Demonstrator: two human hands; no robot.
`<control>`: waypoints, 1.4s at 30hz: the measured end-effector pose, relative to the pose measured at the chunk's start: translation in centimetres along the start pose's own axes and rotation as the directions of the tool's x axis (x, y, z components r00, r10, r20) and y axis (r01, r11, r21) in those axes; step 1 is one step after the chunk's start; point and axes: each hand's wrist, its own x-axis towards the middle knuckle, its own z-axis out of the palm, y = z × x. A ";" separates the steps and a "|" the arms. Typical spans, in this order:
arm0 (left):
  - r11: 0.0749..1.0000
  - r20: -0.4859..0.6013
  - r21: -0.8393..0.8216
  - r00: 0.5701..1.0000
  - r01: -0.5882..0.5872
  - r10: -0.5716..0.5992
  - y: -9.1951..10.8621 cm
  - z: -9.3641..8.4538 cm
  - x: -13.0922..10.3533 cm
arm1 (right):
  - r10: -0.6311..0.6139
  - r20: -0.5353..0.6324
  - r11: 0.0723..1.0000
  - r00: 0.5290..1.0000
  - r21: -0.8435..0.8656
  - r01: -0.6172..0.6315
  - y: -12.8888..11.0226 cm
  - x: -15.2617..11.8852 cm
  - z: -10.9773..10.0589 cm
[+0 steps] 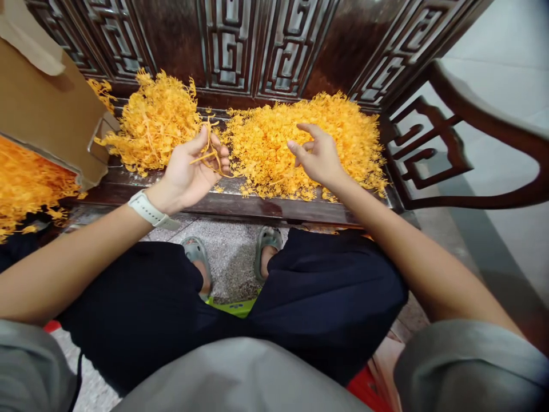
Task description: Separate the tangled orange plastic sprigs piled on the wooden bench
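Observation:
My left hand, palm up with a pale watch band at the wrist, holds a thin orange plastic stem between thumb and curled fingers. My right hand is over a broad heap of small orange plastic pieces, its index finger and thumb apart. Nothing shows between its fingertips; its other fingers are partly curled under. Left of the heap, close behind my left hand, lies a looser pile of orange branched stems. Both piles rest on a dark wooden bench.
A cardboard box stands at the left, with more orange plastic pieces beside it. The bench has a carved back and a curved armrest at the right. My knees and sandals are below its front edge.

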 end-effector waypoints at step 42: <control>0.911 0.211 0.303 0.952 -0.279 0.221 6.0 3.3 2.9 | -0.060 0.653 0.958 0.755 0.250 -0.140 -5.7 -3.0 -4.7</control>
